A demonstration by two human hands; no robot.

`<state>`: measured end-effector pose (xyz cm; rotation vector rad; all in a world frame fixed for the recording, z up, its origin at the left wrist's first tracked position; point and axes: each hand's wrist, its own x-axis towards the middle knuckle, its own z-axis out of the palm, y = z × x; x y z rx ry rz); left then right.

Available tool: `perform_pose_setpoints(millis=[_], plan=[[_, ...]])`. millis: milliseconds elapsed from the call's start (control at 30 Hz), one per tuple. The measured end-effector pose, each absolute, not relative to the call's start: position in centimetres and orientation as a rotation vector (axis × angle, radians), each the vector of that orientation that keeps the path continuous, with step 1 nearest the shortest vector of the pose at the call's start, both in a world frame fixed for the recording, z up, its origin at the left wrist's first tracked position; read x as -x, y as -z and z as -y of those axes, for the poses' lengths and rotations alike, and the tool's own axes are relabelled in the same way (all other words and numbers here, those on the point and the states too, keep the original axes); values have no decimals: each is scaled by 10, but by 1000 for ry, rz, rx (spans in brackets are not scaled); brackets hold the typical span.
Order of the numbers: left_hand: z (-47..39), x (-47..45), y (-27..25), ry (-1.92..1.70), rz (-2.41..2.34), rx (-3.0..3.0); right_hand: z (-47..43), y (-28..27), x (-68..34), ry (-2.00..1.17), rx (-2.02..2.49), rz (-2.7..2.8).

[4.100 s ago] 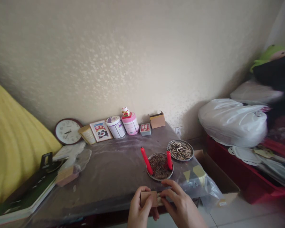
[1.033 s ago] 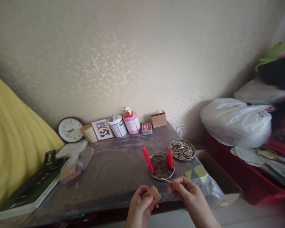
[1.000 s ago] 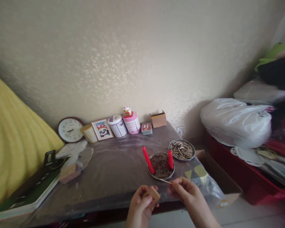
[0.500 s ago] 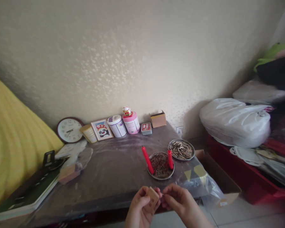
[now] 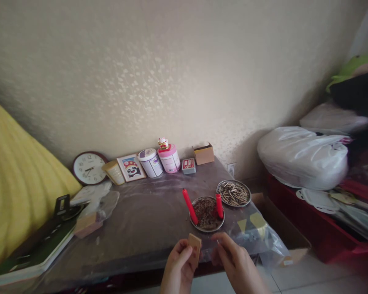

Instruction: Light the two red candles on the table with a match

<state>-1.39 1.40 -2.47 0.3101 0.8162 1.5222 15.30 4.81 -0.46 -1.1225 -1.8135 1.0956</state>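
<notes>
Table [image 5: 147,220] edge: left hand [image 5: 178,267] pinches matchbox [image 5: 194,247] upright; right hand [image 5: 233,263] beside, grip unclear.

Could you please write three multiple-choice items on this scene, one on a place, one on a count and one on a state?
1. Where is the wall clock?
A. leaning on the wall at the back left of the table
B. lying in a metal dish
C. on the floor by the red box

2. How many red candles stand in the nearer metal dish?
A. one
B. two
C. four

3. What is the left hand doing?
A. lying flat on the table
B. holding a small matchbox up on end
C. gripping a candle

Answers:
1. A, the clock leans at the back left beside the panda picture.
2. B, one candle leans at the dish's left edge, and a second stands at its right.
3. B, the fingers pinch the box, while the right hand is close beside it.
</notes>
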Motion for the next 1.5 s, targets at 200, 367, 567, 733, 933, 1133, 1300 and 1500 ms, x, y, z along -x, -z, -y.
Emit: perform_pose_setpoints(millis=[200, 367, 567, 733, 933, 1133, 1300, 1500], plan=[[-15, 9, 33, -1492, -815, -426, -43, -8, -147, -1140, 1076, 1877], [-15, 1, 34, -1419, -926, -589, -44, -8, -147, -1006, 1154, 1939], [-16, 4, 37, -1274, -1038, -584, -47, -2, -153, -817, 1059, 2083], [-14, 8, 46, -1253, -954, -529, -47, -2, -155, -781, 973, 2166], [-11, 10, 50, -1159, -868, -545, -47, -6, -157, -708, 913, 2229], [-8, 12, 47, -1119, -826, -546, -46, -15, -160, -695, 886, 2281], [-9, 11, 43, -1154, -829, -588, -46, -15, -159, -744, 891, 2234], [-13, 16, 43, -1234, -687, -585, -51, -12, -165, -959, 993, 1900]])
